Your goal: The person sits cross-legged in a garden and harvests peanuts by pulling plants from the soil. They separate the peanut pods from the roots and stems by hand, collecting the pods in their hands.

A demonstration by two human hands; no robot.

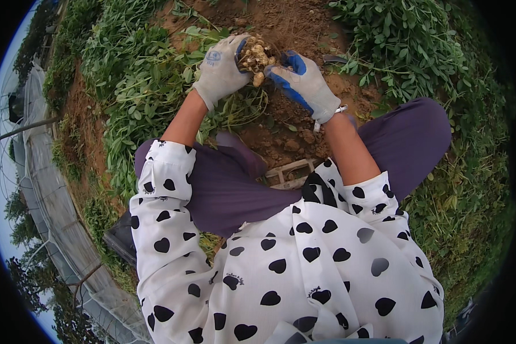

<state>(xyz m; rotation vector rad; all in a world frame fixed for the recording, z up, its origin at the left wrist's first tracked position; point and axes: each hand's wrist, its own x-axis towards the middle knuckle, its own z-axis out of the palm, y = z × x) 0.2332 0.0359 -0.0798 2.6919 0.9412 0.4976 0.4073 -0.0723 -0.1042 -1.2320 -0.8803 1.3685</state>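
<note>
My left hand (223, 64), in a white knit glove with a blue coated palm, grips a cluster of freshly dug peanuts (258, 53) by its stems. Pale pods and thin roots stick out to the right of that hand. The leafy stems of peanut plants (155, 81) spread below and to the left. My right hand (305, 81), gloved the same way, is at the right side of the cluster, its thumb against the pods. Its fingers are curled and partly blurred, so whether they pinch any roots is unclear. A white band (341, 109) circles the right wrist.
Brown soil (296, 21) lies beyond my hands. More leafy plants (400, 43) are heaped at the right. A slatted crate-like piece (290, 172) lies between my legs, a dark container (121, 238) beside my left hip. Plastic sheeting (56, 172) runs along the left.
</note>
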